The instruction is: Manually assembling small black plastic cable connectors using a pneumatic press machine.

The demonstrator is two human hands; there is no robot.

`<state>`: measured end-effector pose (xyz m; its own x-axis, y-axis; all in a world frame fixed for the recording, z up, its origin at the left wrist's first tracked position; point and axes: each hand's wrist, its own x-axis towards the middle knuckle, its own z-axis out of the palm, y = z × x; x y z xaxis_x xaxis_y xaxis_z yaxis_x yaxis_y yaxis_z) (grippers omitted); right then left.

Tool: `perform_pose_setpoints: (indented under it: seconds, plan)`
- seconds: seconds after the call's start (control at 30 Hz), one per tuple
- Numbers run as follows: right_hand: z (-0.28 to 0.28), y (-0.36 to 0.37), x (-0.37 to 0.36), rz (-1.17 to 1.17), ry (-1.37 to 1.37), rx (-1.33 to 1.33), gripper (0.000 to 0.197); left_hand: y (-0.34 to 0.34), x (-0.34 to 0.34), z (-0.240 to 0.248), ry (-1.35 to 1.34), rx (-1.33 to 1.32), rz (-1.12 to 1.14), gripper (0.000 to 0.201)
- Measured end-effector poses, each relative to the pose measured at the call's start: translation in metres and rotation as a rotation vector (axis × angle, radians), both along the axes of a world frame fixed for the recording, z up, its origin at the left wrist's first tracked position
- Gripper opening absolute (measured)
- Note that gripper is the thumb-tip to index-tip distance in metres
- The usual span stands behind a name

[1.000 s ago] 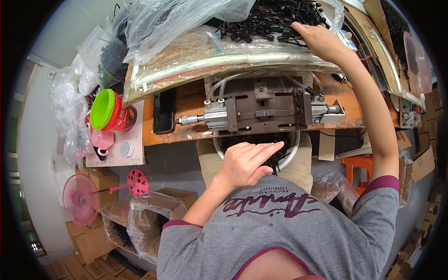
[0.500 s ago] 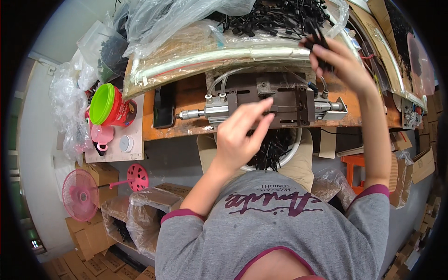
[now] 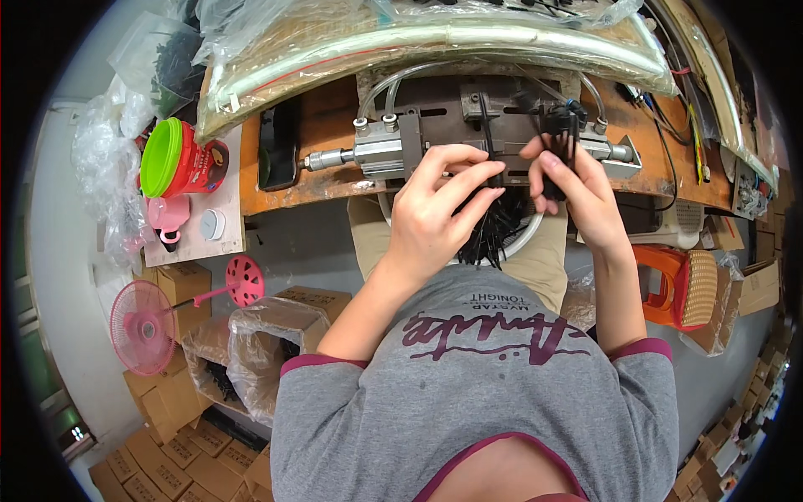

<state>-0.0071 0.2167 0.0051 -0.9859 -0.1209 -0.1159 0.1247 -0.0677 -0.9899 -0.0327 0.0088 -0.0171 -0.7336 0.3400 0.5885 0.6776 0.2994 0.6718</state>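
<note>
My left hand [image 3: 439,205] pinches one thin black plastic strip [image 3: 488,125] between thumb and fingers, its upper part pointing away from me. My right hand [image 3: 581,184] is closed round a bunch of the same black strips [image 3: 559,138], slightly blurred. Both hands are over the near edge of a dark metal fixture [image 3: 435,96], which has an air cylinder [image 3: 381,157] on the left and another on the right, partly behind my right hand. Below the hands, a white round tub [image 3: 525,238] heaped with black strips [image 3: 483,238] sits between my legs.
A plastic-wrapped bar [image 3: 435,38] runs along the back of the wooden bench [image 3: 330,188]. A phone [image 3: 278,138], a red-and-green bucket [image 3: 171,159] and a pink cup [image 3: 167,213] are at the left. An orange stool [image 3: 657,289] stands right; a pink fan [image 3: 144,328] and cartons stand lower left.
My right hand has come back from the heap at the rear with its bunch, down beside my left hand. A single strip now shows in my left fingers. The view has shifted.
</note>
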Motion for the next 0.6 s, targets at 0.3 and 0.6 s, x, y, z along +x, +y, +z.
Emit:
perform_pose_setpoints:
  seconds: [0.3, 0.6]
  plan:
    - [-0.011, 0.000, 0.015, -0.121, 0.039, 0.053, 0.023, 0.005, 0.005, -0.042, 0.206, -0.408, 0.061, 0.023]
    - [0.003, 0.010, 0.022, -0.100, -0.007, 0.132, 0.019, 0.010, -0.001, -0.034, 0.138, -0.492, 0.082, 0.025]
